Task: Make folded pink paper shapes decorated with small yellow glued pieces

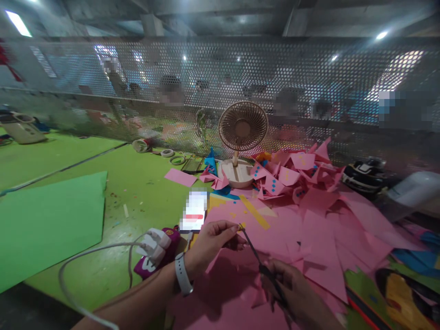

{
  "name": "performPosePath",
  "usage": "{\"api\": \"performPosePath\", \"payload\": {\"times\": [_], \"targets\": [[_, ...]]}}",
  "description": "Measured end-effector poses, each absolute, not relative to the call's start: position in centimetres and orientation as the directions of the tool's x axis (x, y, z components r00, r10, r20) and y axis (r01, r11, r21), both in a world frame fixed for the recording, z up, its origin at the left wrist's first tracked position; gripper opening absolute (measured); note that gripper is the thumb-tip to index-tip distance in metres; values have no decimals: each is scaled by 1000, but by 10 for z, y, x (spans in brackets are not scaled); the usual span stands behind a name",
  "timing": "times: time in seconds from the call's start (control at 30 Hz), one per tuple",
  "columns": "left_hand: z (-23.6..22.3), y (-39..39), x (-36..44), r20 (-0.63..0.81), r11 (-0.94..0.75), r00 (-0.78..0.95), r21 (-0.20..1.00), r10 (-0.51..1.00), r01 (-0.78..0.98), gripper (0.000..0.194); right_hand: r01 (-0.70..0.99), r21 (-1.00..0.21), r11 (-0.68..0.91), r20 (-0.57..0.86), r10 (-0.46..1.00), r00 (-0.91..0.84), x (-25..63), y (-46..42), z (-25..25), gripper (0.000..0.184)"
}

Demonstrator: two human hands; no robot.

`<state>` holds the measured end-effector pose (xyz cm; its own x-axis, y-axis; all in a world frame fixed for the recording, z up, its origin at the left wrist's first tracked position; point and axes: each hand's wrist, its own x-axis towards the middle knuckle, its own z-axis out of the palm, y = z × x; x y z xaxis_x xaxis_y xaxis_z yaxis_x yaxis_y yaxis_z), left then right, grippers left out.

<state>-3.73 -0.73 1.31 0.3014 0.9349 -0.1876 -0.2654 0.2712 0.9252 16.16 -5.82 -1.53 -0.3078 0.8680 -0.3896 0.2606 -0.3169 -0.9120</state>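
My left hand (220, 236), with a pale watch band on its wrist, pinches a tiny yellow piece (241, 227) between thumb and finger. The tip of a slim dark tool (252, 247) meets that piece. My right hand (288, 284) is closed around the tool's thicker handle; its exact kind is not clear. Both hands are above pink paper sheets (271, 224) spread on the green table. A yellow paper strip (255, 211) lies on the pink paper just beyond the fingers.
A small fan (243, 126) stands behind a pile of folded pink paper shapes (292, 172). A lit phone (194, 211) and a purple power strip with white plugs (158, 252) are left of my hands. Green sheet (55, 224) lies far left; tape rolls (167, 152) sit near the mesh partition (144, 101).
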Motion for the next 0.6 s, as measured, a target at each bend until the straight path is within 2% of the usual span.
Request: {"api": "performPosePath", "payload": {"times": [0.2, 0.5, 0.6], "targets": [[9, -5, -39, -182, 259, 287, 930, 941, -259, 28, 100, -962, -256, -274, 923, -270, 156, -56, -16, 49], [9, -4, -40, -179, 260, 284, 924, 942, -281, 30, 87, -956, -281, -294, 919, -261, 159, -55, -24, 46], [9, -3, -40, -163, 248, 280, 920, 946, -302, 28, 146, -937, -317, -346, 898, -271, 162, -56, -25, 46]]}}
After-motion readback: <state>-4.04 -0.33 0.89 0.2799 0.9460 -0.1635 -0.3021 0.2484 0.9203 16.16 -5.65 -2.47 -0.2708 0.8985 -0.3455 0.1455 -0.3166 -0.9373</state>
